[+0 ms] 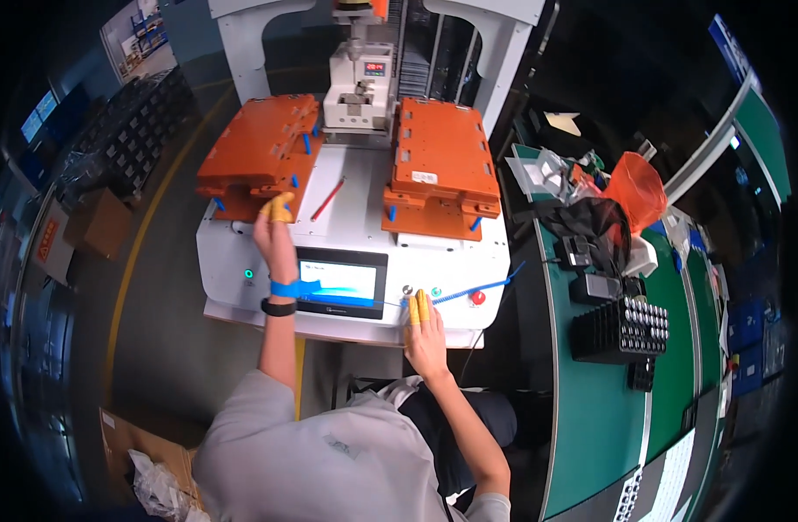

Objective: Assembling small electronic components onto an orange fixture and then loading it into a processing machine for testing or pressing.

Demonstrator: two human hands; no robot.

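Note:
My left hand point(277, 228), with yellow finger covers, is closed at the front right corner of the left orange fixture point(260, 139). Its fingers hide what they pinch there. Blue pegs point(307, 144) stick out along that fixture's side. Stretched forward over the white machine's front panel point(451, 270), my right hand point(425, 337) also wears yellow finger covers. Its fingertips are beside a round dark button point(407, 291), and it holds nothing I can see. The right orange fixture point(442, 148) lies beyond it, and a lit screen point(338, 283) sits between my hands.
A red pen-like tool point(327, 199) lies between the fixtures. Behind it stands a white screwdriving unit point(357, 87). A red button point(477, 298) and a coiled blue cord point(473, 290) are at the right. On the green bench point(581, 444) stands a black rack point(612, 331).

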